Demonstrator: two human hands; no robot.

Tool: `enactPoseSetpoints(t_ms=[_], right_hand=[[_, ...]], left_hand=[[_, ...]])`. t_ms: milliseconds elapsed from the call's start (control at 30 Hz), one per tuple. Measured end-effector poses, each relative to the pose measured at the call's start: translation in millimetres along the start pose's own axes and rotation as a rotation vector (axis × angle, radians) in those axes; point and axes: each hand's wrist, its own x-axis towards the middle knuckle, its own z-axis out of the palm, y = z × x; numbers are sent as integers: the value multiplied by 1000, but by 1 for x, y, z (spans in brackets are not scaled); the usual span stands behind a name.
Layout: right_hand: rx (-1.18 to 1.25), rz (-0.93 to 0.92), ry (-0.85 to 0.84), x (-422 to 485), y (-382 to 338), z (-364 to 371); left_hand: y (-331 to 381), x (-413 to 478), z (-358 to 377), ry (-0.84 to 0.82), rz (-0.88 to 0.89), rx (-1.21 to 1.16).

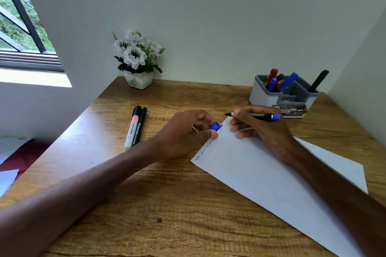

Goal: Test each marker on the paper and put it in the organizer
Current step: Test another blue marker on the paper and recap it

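A white sheet of paper [261, 173] lies slanted on the wooden desk, with several small ink marks along its left edge. My right hand [263, 129] holds an uncapped marker [255, 115] with a black barrel and blue end, tip pointing left just above the paper's top corner. My left hand [186, 133] pinches its blue cap [215, 126] at the paper's edge. Two black-capped markers [135, 127] lie side by side on the desk to the left. A grey and white organizer [263, 95] at the back right holds several red, blue and green markers.
A white pot of artificial white flowers [137, 60] stands against the back wall. Walls close the desk [167, 204] at the left, the back and the right. A window [18, 27] is at the far left. A small printed box [292, 110] sits in front of the organizer.
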Motion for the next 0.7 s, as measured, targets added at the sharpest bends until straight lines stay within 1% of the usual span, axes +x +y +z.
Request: enactPoseSetpoints(t_ms=[67, 133, 333, 700], right_hand=[[-30, -2, -15, 1, 0, 2], [-109, -15, -8, 6, 1, 4], [-310, -84, 71, 11, 4, 10], [-431, -120, 65, 9, 4, 14]], left_hand=[[-2, 1, 0, 2, -20, -24], [-2, 1, -2, -5, -27, -41], [-2, 2, -1, -18, -51, -33], [-5, 2, -1, -5, -66, -35]])
